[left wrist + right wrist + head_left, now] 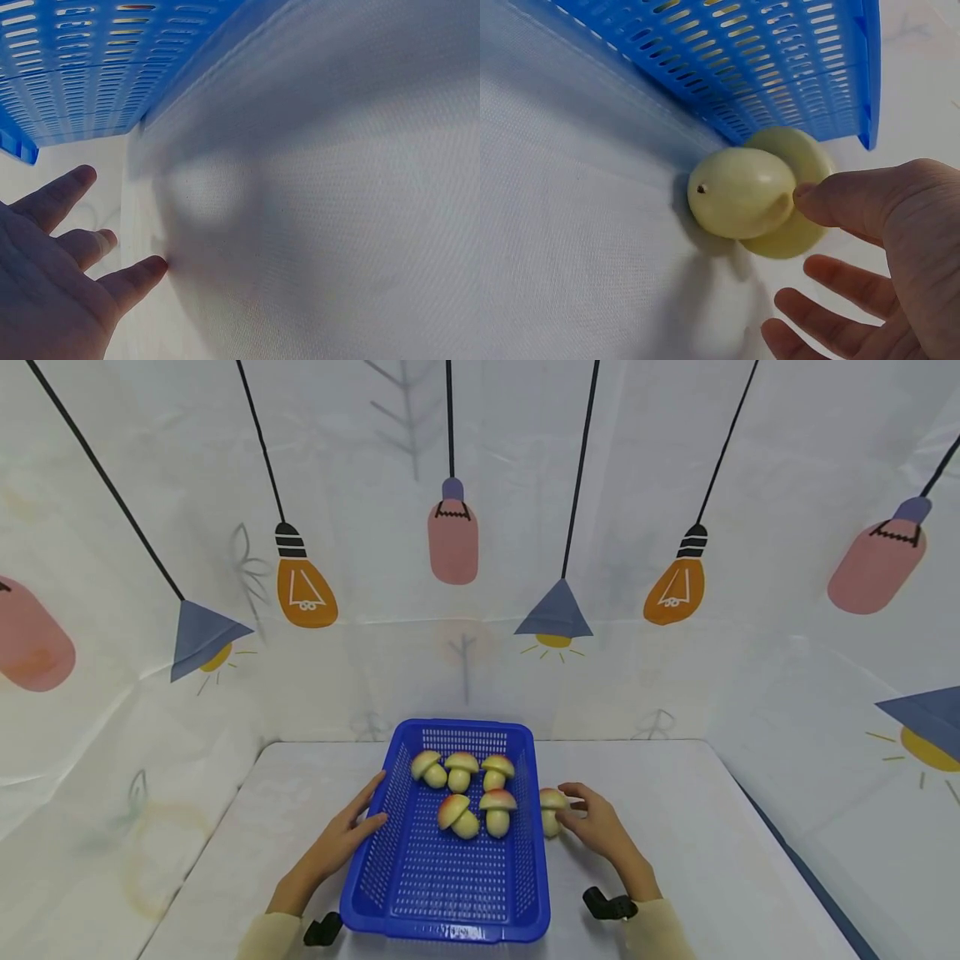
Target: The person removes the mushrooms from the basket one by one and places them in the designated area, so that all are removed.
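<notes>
From my end I see a flat white surface (637,877) against wrinkled, off-white sheet-like walls (360,685), printed with black cords (580,477), orange bulbs (303,589), blue-grey cone lampshades (557,614) and rounded pink lamps (453,547). I make out a narrow dark blue strip (826,902) along the surface's right edge, and soft shadows across its cover.

We can read no text, label, brand, number or sign on the blue basket (450,881), on the mushrooms (498,818) inside it, on the single mushroom (551,814) to its right, or on the far wall (600,693), whose printed lamps (453,547) carry pictures only.
</notes>
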The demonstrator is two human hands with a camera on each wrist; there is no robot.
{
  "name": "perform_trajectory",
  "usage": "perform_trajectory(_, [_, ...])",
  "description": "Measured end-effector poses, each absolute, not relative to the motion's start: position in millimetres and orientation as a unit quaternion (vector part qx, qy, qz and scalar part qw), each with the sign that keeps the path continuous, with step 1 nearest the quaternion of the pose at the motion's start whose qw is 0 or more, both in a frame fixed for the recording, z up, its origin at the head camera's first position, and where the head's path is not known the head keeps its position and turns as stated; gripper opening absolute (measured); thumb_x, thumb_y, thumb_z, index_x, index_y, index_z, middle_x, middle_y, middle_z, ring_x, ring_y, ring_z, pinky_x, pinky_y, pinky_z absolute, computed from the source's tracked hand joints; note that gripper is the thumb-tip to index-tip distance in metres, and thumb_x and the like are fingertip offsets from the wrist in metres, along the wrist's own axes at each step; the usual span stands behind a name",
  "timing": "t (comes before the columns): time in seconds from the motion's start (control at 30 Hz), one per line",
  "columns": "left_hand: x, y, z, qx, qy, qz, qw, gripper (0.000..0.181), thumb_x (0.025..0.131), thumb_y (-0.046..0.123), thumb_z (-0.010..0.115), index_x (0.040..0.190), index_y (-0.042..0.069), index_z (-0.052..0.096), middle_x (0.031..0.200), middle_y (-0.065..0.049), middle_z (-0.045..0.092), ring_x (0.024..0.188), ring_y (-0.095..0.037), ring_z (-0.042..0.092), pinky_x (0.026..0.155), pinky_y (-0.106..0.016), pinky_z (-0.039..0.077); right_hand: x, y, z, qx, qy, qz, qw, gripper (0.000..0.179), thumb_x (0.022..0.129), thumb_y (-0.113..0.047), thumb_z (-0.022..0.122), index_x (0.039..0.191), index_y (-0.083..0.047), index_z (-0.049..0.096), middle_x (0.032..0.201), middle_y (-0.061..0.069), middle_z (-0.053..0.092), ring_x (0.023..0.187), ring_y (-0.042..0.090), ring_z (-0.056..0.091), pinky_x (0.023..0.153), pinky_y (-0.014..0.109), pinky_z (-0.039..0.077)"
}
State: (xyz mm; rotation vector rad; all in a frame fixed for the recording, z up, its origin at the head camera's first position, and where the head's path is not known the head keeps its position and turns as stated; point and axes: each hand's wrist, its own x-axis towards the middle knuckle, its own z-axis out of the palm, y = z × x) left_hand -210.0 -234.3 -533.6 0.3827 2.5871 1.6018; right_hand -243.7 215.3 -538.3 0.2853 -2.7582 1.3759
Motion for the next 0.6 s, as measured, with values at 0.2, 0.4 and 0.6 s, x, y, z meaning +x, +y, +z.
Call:
perform_trajectory(0.2, [-210,-234,-534,0.124,0.847,0.516,0.034,0.07,0.106,0.032,0.054,0.166,0.031,0.018,0.169,-0.021,0.024,0.148,-0.056,0.03,0.105,-0.07,0.043,-243,215,-536,0.078,-0.893,0.442,0.02,0.041,0.093,-0.015,0.074,0.132,-0.005,0.064,0.136,0.024,0.064,0.117,0.044,0.066,0.096,0.057,0.055])
perform_trajectory(0.4, [-211,-234,-534,0.126,0.841,0.525,0.039,0.069,0.107,0.03,0.054,0.166,0.029,0.018,0.168,-0.023,0.024,0.147,-0.057,0.031,0.101,-0.064,0.05,-242,216,-535,0.084,-0.897,0.432,0.026,0.042,0.092,-0.016,0.076,0.131,-0.004,0.064,0.135,0.025,0.065,0.116,0.046,0.066,0.093,0.056,0.057])
perform_trajectory(0.6, [-210,-234,-533,0.126,0.842,0.523,0.041,0.069,0.107,0.03,0.053,0.166,0.029,0.019,0.168,-0.025,0.024,0.146,-0.058,0.031,0.1,-0.065,0.051,-241,219,-526,0.099,-0.893,0.437,0.036,0.047,0.092,-0.014,0.075,0.135,-0.002,0.061,0.136,0.027,0.063,0.118,0.046,0.065,0.094,0.055,0.057])
